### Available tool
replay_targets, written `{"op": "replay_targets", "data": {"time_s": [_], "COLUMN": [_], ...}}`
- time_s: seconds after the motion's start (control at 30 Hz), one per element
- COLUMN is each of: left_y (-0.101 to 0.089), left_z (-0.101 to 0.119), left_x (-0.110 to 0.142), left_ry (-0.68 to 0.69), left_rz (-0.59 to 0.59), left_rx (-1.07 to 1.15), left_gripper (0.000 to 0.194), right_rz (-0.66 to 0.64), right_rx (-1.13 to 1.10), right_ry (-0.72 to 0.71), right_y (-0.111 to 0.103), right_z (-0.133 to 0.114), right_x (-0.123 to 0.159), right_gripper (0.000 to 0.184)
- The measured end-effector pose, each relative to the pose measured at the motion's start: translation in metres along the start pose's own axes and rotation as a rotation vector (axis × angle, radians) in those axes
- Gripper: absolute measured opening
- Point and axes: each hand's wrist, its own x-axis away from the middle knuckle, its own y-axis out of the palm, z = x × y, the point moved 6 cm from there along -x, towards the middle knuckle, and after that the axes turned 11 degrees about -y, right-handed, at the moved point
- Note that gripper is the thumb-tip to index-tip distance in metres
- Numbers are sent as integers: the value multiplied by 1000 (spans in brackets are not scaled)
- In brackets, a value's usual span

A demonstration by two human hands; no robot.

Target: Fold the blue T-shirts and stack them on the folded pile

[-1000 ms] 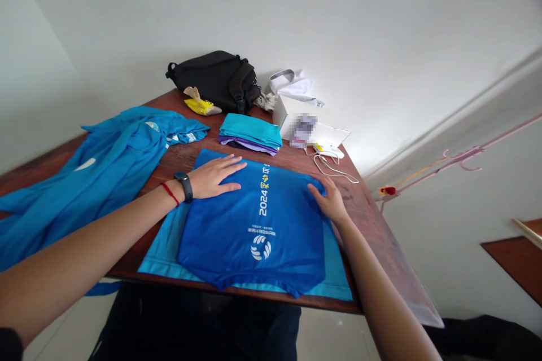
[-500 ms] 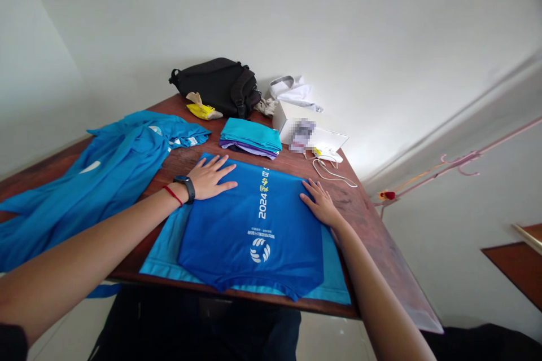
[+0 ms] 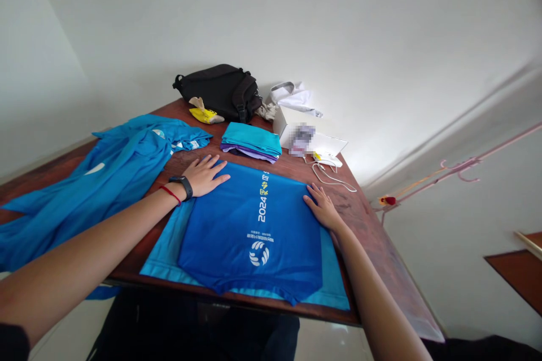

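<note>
A dark blue T-shirt (image 3: 228, 225) with white and yellow print lies folded narrow, its neckline toward me. Beneath it spreads a lighter blue cloth (image 3: 163, 254), showing along the sides and near edge. My left hand (image 3: 203, 175), with a black band and red string at the wrist, rests flat on the shirt's far left corner, fingers spread. On the far right corner lies my right hand (image 3: 324, 207), palm down, fingers stretched out. Neither hand grips the fabric.
Left on the wooden table (image 3: 372, 237) sprawls a loose blue shirt (image 3: 114, 175). Beyond my hands sits a folded clothes stack (image 3: 250, 138). Behind are a black bag (image 3: 215, 87), a yellow item (image 3: 205, 115), a white box (image 3: 285, 124) and a white cable (image 3: 330, 177). A wall closes off the back.
My left hand has slid slightly left, toward the shirt's edge. My right hand has shifted a little to the right on its corner. The shirt stays in place.
</note>
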Motion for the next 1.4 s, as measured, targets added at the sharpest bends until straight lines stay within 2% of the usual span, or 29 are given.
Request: {"op": "replay_targets", "data": {"time_s": [0.1, 0.27, 0.4, 0.53, 0.63, 0.73, 0.87, 0.97, 1.07, 1.17, 1.4], "left_y": [1, 1, 1, 3, 5, 5, 6, 6, 5, 6, 15], "left_z": [-5, -24, -29, -30, -30, -31, -32, -32, -32, -33, -36], "left_x": [-2, -7, -8, -7, -7, -7, -8, -8, -7, -8, -12], "left_ry": [-13, -109, -119, -126, -110, -101, -96, -88, -84, -81, -45], "left_rz": [-14, -85, -93, -70, -52, -41, -34, -29, -19, -7, 41], "left_rx": [11, 39, 44, 64, 77, 97, 117, 109, 94, 98, 155], "left_gripper": [72, 69, 70, 75, 78, 78, 77, 73, 64, 60, 63], "right_rz": [15, 60, 116, 215, 240, 96, -137, -216, -211, -203, -161], "right_rx": [-5, -44, -105, -120, -78, -62, -72, -60, -30, -9, 21], "right_ry": [31, 114, 136, 134, 38, -206, -450, -500, -473, -465, -439], "right_y": [-2, -9, -12, -25, -37, -32, 4, 38, 61, 76, 88], "right_z": [8, 30, 42, 32, -13, -93, -198, -251, -279, -294, -295], "right_x": [1, 6, 8, 4, -7, -25, -52, -76, -97, -110, -116], "right_gripper": [70, 69, 67, 64, 63, 62, 68, 69, 62, 58, 60]}}
